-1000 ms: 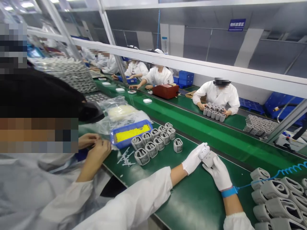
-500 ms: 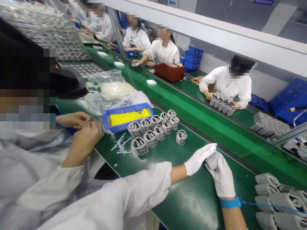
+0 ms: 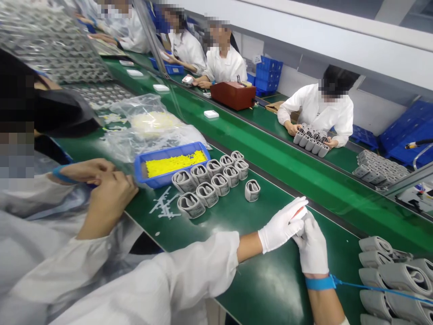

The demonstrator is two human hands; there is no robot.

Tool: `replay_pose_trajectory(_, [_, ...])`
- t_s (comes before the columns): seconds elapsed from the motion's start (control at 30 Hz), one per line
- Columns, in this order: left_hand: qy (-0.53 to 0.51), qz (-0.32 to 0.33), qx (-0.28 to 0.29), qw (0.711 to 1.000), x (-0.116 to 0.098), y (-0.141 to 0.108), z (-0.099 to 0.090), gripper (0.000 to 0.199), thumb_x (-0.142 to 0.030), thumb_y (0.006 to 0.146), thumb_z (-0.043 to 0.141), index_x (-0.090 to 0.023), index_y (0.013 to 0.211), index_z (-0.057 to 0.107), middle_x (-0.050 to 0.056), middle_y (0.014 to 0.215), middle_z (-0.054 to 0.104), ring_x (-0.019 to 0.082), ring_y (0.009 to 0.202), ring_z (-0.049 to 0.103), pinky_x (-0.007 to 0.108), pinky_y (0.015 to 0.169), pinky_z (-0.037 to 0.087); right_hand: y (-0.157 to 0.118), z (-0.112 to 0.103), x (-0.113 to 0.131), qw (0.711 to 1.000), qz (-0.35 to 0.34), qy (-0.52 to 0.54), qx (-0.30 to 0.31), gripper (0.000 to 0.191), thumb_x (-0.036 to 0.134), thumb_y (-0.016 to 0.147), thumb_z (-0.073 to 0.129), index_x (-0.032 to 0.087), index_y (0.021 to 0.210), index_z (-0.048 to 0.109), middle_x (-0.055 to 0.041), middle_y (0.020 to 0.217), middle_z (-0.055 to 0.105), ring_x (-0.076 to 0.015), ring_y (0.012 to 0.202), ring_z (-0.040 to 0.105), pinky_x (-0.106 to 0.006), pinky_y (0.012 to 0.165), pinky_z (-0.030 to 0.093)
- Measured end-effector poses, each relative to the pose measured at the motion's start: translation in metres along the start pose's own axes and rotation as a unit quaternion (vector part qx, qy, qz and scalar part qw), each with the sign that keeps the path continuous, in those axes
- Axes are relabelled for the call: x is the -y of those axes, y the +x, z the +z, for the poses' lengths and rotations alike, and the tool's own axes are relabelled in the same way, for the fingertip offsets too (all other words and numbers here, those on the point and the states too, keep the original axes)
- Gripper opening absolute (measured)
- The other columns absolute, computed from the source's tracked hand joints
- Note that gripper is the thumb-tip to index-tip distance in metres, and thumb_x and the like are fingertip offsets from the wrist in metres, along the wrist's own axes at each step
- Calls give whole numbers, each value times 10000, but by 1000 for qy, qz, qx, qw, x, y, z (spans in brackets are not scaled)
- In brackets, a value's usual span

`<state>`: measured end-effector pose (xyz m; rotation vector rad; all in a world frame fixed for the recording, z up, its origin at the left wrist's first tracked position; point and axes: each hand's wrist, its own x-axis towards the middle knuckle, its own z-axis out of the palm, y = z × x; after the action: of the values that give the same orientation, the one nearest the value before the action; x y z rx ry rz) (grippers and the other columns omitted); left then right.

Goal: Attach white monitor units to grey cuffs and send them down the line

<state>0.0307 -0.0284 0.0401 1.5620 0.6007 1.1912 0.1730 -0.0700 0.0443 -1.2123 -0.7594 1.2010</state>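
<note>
My left hand (image 3: 280, 228), in a white glove, lies with long fingers over the upper left side of a rolled grey cuff (image 3: 300, 229). A white edge and a red-orange strip show under those fingers. My right hand (image 3: 313, 246), also gloved and with a blue band at the wrist, grips the same cuff from the right. Most of the cuff is hidden between both hands, above the green table. One single rolled cuff (image 3: 252, 190) stands upright to the left of my hands. Beyond it, several more rolled cuffs (image 3: 207, 194) stand in two rows.
Stacked grey cuffs (image 3: 404, 277) lie at the right edge. A blue tray (image 3: 158, 181) of yellow pieces and white strips (image 3: 165, 205) are at left, near a co-worker's bare hands (image 3: 111, 192). A green conveyor belt (image 3: 270, 167) runs behind, with co-workers beyond it.
My left hand has shifted over the cuff, its thumb now showing across the front, and a red-orange strip has come into sight. The grey face is now mostly covered. The view has shifted slightly.
</note>
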Motion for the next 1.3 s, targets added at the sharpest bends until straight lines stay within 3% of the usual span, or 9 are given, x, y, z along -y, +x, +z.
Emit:
replay_pose_trajectory(0.13, [-76,-60,24,995,5,4,6,768,-591,1004,645,-294,1677,423,98,1766,314,357,1640,291,512,1363,269,0,2,9,999,28,-3,-35,686,555,832,832,243,1424,679,-96,1388,738,-325,1239,725,-400,887,675])
replay_pose_trajectory(0.3, [-61,-110,48,991,3,9,6,806,-603,991,657,-283,1685,401,96,1735,382,360,1620,340,543,1359,256,13,-11,20,979,-84,-172,-65,710,478,767,876,249,1410,680,-75,1382,746,-323,1255,700,-464,1105,551])
replay_pose_trajectory(0.47, [-53,-112,40,991,14,11,0,732,-628,1031,560,-230,1640,487,98,1686,469,340,1574,429,487,1344,297,17,-19,25,949,-142,-278,-39,651,463,749,889,273,1353,735,-64,1539,651,-353,1519,492,-476,1272,370])
replay_pose_trajectory(0.63, [-64,-148,10,987,24,15,-6,597,-622,1019,570,-174,1390,704,111,1310,751,294,1167,700,414,1049,556,14,-18,20,933,-178,-310,35,604,466,795,883,292,1358,753,-65,1605,586,-356,1623,330,-513,1322,277])
replay_pose_trajectory(0.8, [-74,-164,44,983,19,21,-17,613,-640,934,673,-161,1313,720,111,1207,747,227,966,691,333,861,565,14,-21,25,916,-185,-350,61,564,480,820,859,316,1352,766,-64,1578,613,-375,1621,332,-570,1337,233])
replay_pose_trajectory(0.97, [-161,-219,82,959,14,25,-26,464,-433,755,843,-126,1089,742,73,926,724,188,810,670,316,757,566,12,-19,32,902,-172,-386,94,456,383,834,833,370,1288,800,-16,1611,584,-385,1647,271,-596,1335,243])
replay_pose_trajectory(1.13, [-136,-259,59,954,13,30,-25,157,-163,615,679,-158,768,642,-6,722,649,160,700,626,263,646,520,10,-15,28,896,-163,-398,108,510,231,781,824,400,1262,810,32,1645,540,-363,1671,200,-565,1318,319])
replay_pose_trajectory(1.23, [-81,-246,65,964,6,35,-27,184,-121,628,714,-145,807,678,-14,738,663,168,749,636,268,705,538,10,-19,29,896,-165,-396,110,586,313,815,819,359,1394,741,13,1692,478,-350,1665,230,-554,1342,275])
replay_pose_trajectory(1.3, [-28,-233,57,970,-4,34,-34,235,-149,707,798,-126,930,728,5,841,705,187,842,667,288,793,569,12,-25,32,922,-164,-340,87,620,424,918,735,292,1517,644,-37,1683,493,-331,1614,372,-534,1332,311])
